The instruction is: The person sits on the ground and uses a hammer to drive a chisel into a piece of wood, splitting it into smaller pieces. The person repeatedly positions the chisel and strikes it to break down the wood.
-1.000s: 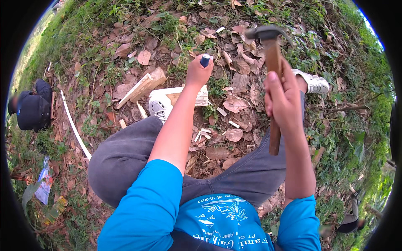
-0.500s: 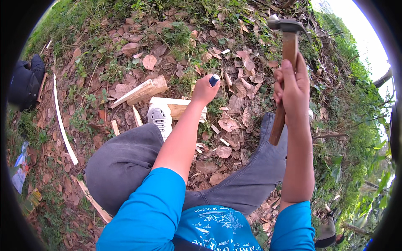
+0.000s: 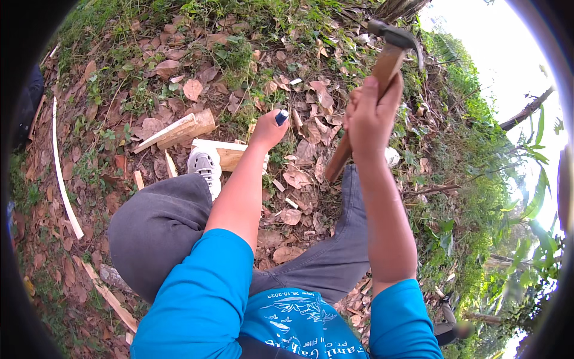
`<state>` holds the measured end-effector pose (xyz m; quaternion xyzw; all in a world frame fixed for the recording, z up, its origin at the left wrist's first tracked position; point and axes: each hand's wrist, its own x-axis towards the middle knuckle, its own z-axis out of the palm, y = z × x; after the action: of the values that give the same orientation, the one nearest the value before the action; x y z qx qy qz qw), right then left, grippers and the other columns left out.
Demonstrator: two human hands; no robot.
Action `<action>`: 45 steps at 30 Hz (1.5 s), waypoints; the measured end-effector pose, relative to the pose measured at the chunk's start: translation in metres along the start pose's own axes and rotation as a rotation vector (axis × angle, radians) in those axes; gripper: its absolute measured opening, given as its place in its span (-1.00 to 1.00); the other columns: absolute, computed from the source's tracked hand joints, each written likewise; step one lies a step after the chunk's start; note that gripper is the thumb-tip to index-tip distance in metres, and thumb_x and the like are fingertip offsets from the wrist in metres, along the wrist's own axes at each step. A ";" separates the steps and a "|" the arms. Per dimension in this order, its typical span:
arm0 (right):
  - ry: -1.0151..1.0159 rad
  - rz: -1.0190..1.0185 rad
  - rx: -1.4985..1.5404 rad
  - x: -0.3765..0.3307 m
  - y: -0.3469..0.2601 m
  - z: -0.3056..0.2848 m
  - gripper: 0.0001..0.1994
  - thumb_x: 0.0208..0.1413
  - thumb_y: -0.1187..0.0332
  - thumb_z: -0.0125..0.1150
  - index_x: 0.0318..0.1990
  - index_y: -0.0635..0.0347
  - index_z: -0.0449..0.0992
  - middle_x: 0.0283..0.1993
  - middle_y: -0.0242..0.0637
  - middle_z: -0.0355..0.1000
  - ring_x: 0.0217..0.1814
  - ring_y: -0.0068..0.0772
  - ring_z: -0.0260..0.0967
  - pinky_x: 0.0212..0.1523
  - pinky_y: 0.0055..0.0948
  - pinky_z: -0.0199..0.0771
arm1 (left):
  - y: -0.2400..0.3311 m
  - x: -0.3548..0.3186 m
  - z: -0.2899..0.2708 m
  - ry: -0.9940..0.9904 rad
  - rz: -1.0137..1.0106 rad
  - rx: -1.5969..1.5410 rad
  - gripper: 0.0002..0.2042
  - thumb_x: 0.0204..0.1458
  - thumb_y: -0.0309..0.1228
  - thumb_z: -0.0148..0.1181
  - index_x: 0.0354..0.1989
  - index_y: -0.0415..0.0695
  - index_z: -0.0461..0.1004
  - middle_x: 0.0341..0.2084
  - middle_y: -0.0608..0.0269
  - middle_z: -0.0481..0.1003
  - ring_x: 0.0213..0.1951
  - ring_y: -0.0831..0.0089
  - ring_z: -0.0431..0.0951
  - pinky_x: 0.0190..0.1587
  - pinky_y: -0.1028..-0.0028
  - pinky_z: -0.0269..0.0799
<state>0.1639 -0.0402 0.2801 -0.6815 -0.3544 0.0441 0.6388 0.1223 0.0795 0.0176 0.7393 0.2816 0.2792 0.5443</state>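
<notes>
My right hand (image 3: 369, 116) is fisted tight round the wooden handle of a hammer (image 3: 375, 84), raised up in front of me. Grip sits abt mid-handle; the dark metal head is above my knuckles, tilted to the upper right, and the handle's butt end pokes out below my hand toward my right leg.

My left hand (image 3: 267, 130) is stretched fwd & down, fingers closed round a small chisel-like tool (image 3: 281, 117). Only its dark blue top w/ a pale band shows above my thumb; the rest is hidden in my grip, so can't tell what its tip touches. The hand is right over the near end of a pale wood block (image 3: 230, 154) lying on the ground.

My left foot in a white perforated shoe (image 3: 205, 166) is planted on that block's left part. Just beyond, up-left, a second split piece of wood (image 3: 176, 130) lies at an angle, close to the block; can't tell if they touch. Small wood chips (image 3: 139, 179) are scattered round the shoe.

Ground (image 3: 179, 66) is dirt w/ dry brown leaves & patches of green weeds. A long thin white strip (image 3: 61, 179) curves along the far left, well apart from the block. I'm in grey trousers & a blue long-sleeve top, left knee bent up.
</notes>
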 end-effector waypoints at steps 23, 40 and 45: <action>-0.084 -0.025 -0.081 0.014 -0.014 -0.009 -0.75 0.40 0.32 0.01 0.12 0.22 0.32 -0.37 -0.37 0.31 -0.44 -0.52 0.25 -0.46 -0.48 0.29 | -0.019 0.009 -0.005 0.028 0.050 -0.022 -0.74 0.10 -0.30 0.24 -0.50 -0.22 0.39 -0.63 0.18 0.43 -0.51 0.31 0.45 -0.36 0.32 0.37; -0.371 0.143 -0.461 -0.039 0.106 -0.021 -0.70 0.34 0.23 0.09 0.04 0.27 0.36 -0.32 -0.02 0.51 -0.31 -0.05 0.52 -0.26 -0.19 0.45 | -0.012 0.013 0.004 -0.008 -0.027 -0.142 -0.75 0.07 -0.34 0.22 -0.52 -0.21 0.36 -0.66 0.28 0.40 -0.57 0.47 0.39 -0.43 0.38 0.33; -0.296 0.616 -0.036 -0.072 0.105 -0.072 -0.68 0.41 0.15 0.08 0.17 0.06 0.27 -0.49 -0.57 0.19 -0.69 -0.81 0.06 -0.71 -0.71 0.11 | -0.014 0.006 -0.004 -0.010 -0.006 -0.110 -0.76 0.09 -0.38 0.21 -0.54 -0.19 0.34 -0.68 0.34 0.35 -0.58 0.53 0.33 -0.46 0.39 0.28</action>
<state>0.1919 -0.1320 0.1702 -0.7538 -0.2214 0.3273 0.5251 0.1224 0.0897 0.0056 0.7089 0.2652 0.2889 0.5862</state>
